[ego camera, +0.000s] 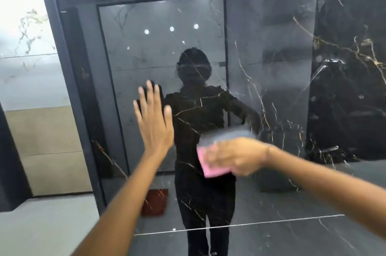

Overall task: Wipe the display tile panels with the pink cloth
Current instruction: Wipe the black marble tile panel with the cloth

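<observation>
A tall glossy black tile panel (282,67) with gold and white veins fills the view in front of me and mirrors a dark figure. My left hand (153,119) lies flat against the panel, fingers spread and pointing up. My right hand (236,156) is blurred and presses a folded pink cloth (205,163) against the panel at waist height of the reflection. The cloth shows at the left of the fingers; most of it is hidden under the hand.
A dark metal frame edge (62,67) bounds the panel on the left. Beyond it stand white marble and beige tile panels (27,57). A horizontal joint line (271,222) crosses the black panel low down. Grey floor (41,230) lies at lower left.
</observation>
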A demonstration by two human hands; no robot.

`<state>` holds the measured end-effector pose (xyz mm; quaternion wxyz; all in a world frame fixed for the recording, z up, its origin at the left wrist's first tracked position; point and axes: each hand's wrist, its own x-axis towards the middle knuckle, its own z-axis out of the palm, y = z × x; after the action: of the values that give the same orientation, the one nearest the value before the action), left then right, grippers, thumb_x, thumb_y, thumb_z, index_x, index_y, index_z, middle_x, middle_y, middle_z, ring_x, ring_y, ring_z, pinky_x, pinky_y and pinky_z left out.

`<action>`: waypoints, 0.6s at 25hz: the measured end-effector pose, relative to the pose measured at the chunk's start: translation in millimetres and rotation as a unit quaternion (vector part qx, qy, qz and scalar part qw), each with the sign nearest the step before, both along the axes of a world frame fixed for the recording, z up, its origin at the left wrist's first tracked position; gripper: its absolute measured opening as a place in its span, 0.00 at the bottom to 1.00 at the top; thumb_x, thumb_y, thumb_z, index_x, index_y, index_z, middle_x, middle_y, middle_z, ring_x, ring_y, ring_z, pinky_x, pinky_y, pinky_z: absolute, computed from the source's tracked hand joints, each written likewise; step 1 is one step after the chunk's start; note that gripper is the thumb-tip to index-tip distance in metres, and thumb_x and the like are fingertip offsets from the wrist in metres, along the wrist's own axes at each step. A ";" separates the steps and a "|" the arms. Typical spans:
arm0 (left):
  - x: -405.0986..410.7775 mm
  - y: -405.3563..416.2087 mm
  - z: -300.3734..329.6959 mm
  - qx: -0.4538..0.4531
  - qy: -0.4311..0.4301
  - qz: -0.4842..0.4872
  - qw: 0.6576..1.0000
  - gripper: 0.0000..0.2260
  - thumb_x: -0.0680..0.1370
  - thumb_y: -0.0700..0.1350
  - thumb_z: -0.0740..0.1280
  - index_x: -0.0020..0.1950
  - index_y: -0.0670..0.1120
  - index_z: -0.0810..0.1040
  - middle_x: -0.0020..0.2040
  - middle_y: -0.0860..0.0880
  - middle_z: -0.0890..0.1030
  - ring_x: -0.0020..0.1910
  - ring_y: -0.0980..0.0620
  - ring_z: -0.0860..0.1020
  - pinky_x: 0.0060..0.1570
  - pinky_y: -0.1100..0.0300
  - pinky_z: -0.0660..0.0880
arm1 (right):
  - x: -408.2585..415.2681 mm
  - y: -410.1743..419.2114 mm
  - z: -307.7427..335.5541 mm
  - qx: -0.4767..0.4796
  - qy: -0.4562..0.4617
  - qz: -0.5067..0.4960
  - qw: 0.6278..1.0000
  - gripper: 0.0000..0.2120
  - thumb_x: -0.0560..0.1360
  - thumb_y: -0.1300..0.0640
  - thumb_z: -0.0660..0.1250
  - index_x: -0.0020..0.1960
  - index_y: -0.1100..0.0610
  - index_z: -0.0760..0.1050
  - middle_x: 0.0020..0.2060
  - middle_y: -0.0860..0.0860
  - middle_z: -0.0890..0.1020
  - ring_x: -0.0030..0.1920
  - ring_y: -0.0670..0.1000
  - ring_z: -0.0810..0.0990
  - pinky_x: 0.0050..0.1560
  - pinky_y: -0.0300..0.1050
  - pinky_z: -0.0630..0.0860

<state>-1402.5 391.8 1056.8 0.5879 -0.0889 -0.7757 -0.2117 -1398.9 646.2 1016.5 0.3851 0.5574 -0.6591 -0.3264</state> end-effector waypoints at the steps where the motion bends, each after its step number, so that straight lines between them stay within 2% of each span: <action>1: 1.1 5.8 -32.5 -0.012 -0.012 0.021 1.000 0.26 0.83 0.49 0.49 0.80 0.44 0.53 0.80 0.50 0.46 0.79 0.49 0.44 0.77 0.51 0.40 | -2.9 12.5 41.7 -0.100 0.031 -0.003 0.995 0.29 0.66 0.58 0.66 0.68 0.55 0.72 0.67 0.55 0.75 0.70 0.54 0.65 0.76 0.46 0.49; 2: 0.1 9.9 -62.6 -0.029 -0.014 0.044 0.999 0.26 0.82 0.49 0.51 0.80 0.44 0.52 0.80 0.51 0.44 0.79 0.50 0.42 0.77 0.49 0.42 | -3.0 24.9 85.7 -0.214 0.080 -0.004 0.974 0.29 0.67 0.57 0.64 0.69 0.56 0.70 0.67 0.56 0.75 0.70 0.56 0.66 0.76 0.48 0.51; 3: -4.1 11.2 -85.2 -0.043 -0.014 0.061 0.997 0.27 0.82 0.49 0.51 0.80 0.44 0.50 0.81 0.52 0.42 0.79 0.50 0.41 0.76 0.48 0.43 | -2.7 34.9 120.1 -0.331 0.086 -0.010 0.940 0.30 0.67 0.56 0.63 0.70 0.57 0.70 0.68 0.57 0.73 0.71 0.58 0.65 0.75 0.50 0.53; 4: -10.7 10.4 -97.9 -0.049 -0.014 0.072 0.996 0.27 0.82 0.49 0.51 0.79 0.44 0.49 0.80 0.52 0.40 0.79 0.50 0.40 0.76 0.49 0.42 | -4.9 39.6 134.1 -0.426 0.088 -0.011 0.900 0.31 0.67 0.56 0.64 0.70 0.57 0.71 0.69 0.58 0.72 0.72 0.60 0.65 0.75 0.53 0.55; 5: -16.6 9.1 -101.1 -0.047 -0.018 0.078 0.996 0.27 0.82 0.50 0.51 0.79 0.44 0.48 0.80 0.52 0.40 0.79 0.51 0.39 0.76 0.50 0.40 | -7.0 38.8 127.1 -0.476 0.090 -0.015 0.875 0.32 0.67 0.56 0.64 0.71 0.57 0.70 0.71 0.58 0.70 0.73 0.61 0.63 0.75 0.55 0.56; 6: -19.4 8.0 -99.1 -0.042 -0.023 0.081 0.996 0.27 0.82 0.50 0.51 0.79 0.44 0.48 0.81 0.51 0.42 0.79 0.51 0.39 0.76 0.51 0.39 | -9.8 34.3 98.1 -0.474 0.087 -0.027 0.876 0.33 0.66 0.57 0.63 0.72 0.57 0.69 0.72 0.57 0.68 0.74 0.61 0.62 0.75 0.56 0.56; 7: -19.4 7.6 -96.5 -0.042 -0.025 0.083 0.995 0.27 0.82 0.50 0.51 0.79 0.44 0.48 0.80 0.50 0.45 0.79 0.51 0.39 0.76 0.51 0.39 | -9.9 26.4 50.2 -0.421 0.074 -0.037 0.903 0.34 0.66 0.57 0.62 0.72 0.56 0.68 0.73 0.55 0.67 0.74 0.60 0.62 0.75 0.56 0.54; 9: -17.3 9.4 -95.3 -0.045 -0.022 0.083 0.995 0.27 0.82 0.49 0.51 0.79 0.43 0.48 0.79 0.49 0.50 0.79 0.52 0.39 0.76 0.51 0.39 | -0.1 9.7 -63.0 -0.188 0.037 -0.048 0.980 0.33 0.66 0.57 0.63 0.72 0.53 0.66 0.73 0.51 0.65 0.74 0.57 0.61 0.77 0.53 0.47; 10: -17.1 8.9 -97.6 -0.044 -0.019 0.080 0.996 0.27 0.82 0.49 0.51 0.79 0.43 0.47 0.79 0.48 0.51 0.79 0.52 0.39 0.76 0.51 0.39 | 8.8 6.1 -102.8 -0.061 0.020 -0.057 0.996 0.33 0.67 0.56 0.64 0.72 0.51 0.66 0.73 0.49 0.65 0.75 0.55 0.59 0.77 0.51 0.42; 11: -16.8 8.1 -101.4 -0.042 -0.016 0.076 0.996 0.27 0.82 0.49 0.51 0.79 0.43 0.47 0.79 0.48 0.51 0.79 0.52 0.39 0.76 0.51 0.38 | 12.6 7.0 -119.2 0.018 -0.001 -0.066 0.998 0.32 0.68 0.55 0.67 0.72 0.50 0.68 0.74 0.48 0.66 0.77 0.54 0.55 0.77 0.52 0.40; 12: -17.0 7.8 -103.8 -0.044 -0.013 0.074 0.996 0.27 0.82 0.49 0.51 0.79 0.43 0.48 0.79 0.48 0.52 0.79 0.51 0.39 0.76 0.52 0.38 | 8.7 11.5 -109.8 0.044 -0.021 -0.053 0.997 0.31 0.69 0.55 0.69 0.72 0.50 0.69 0.73 0.48 0.68 0.77 0.54 0.54 0.78 0.53 0.42; 13: -17.7 7.6 -103.5 -0.048 -0.012 0.075 0.996 0.27 0.82 0.49 0.50 0.79 0.42 0.49 0.79 0.48 0.52 0.79 0.50 0.41 0.76 0.52 0.39 | 2.0 14.8 -81.6 0.008 -0.019 -0.023 1.000 0.30 0.69 0.56 0.68 0.71 0.52 0.70 0.71 0.50 0.70 0.76 0.54 0.58 0.77 0.54 0.48; 15: -20.3 8.5 -100.9 -0.052 -0.009 0.080 0.995 0.26 0.82 0.49 0.51 0.79 0.42 0.51 0.79 0.47 0.53 0.79 0.47 0.44 0.76 0.51 0.39 | -6.3 26.6 4.2 -0.177 0.029 0.000 0.984 0.27 0.70 0.56 0.63 0.69 0.55 0.70 0.68 0.55 0.74 0.71 0.56 0.66 0.75 0.53 0.56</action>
<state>-1422.8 400.2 955.9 0.5908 -0.0550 -0.7953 -0.1243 -1405.2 672.8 1020.8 0.4964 0.4708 -0.6952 -0.2206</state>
